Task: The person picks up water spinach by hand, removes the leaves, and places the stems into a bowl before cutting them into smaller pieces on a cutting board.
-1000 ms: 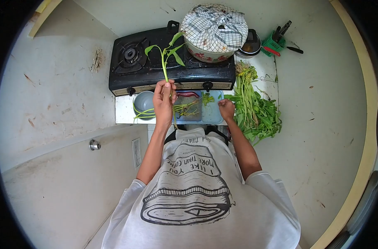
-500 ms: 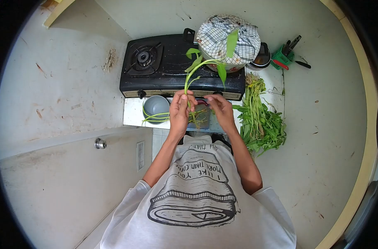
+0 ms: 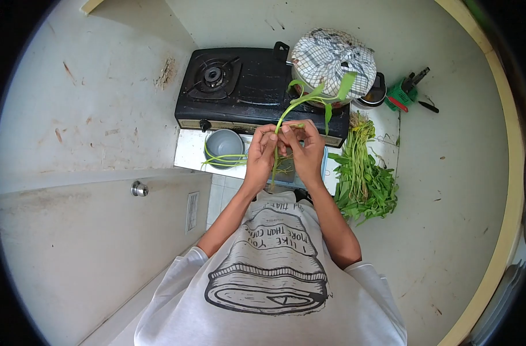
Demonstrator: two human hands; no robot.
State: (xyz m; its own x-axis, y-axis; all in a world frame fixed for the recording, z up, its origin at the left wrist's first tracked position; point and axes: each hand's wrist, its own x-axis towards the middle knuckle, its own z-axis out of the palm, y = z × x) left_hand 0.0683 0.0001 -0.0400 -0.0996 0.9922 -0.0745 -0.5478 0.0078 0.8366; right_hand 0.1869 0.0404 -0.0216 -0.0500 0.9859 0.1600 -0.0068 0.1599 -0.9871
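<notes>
The leafy green stem (image 3: 297, 102) is held upright at chest height in front of the person, its lower end hanging between the two hands and its leaves arching away from the right hand toward the stove. The left hand (image 3: 261, 154) is closed around the stalk. The right hand (image 3: 305, 151) meets it with fingertips pinched on the same stalk, and the two hands touch. Directly beneath the hands lies a pale blue tray (image 3: 330, 168), mostly hidden by them. Just beside the left hand stands a grey bowl (image 3: 223, 144) with loose green stalks draped over its near rim. Near the right hand a heap of leafy greens (image 3: 364, 173) lies on the white counter (image 3: 188, 151). Beyond the hands sits a black gas stove (image 3: 240, 86), which carries on the right-hand side a pot covered with a checked cloth (image 3: 332, 57). Further out on that side is a green holder of utensils (image 3: 402, 95). The wall (image 3: 90, 104) out from the left hand is off-white, scuffed and stained. Below it is a pale door with a round metal knob (image 3: 139, 188).
</notes>
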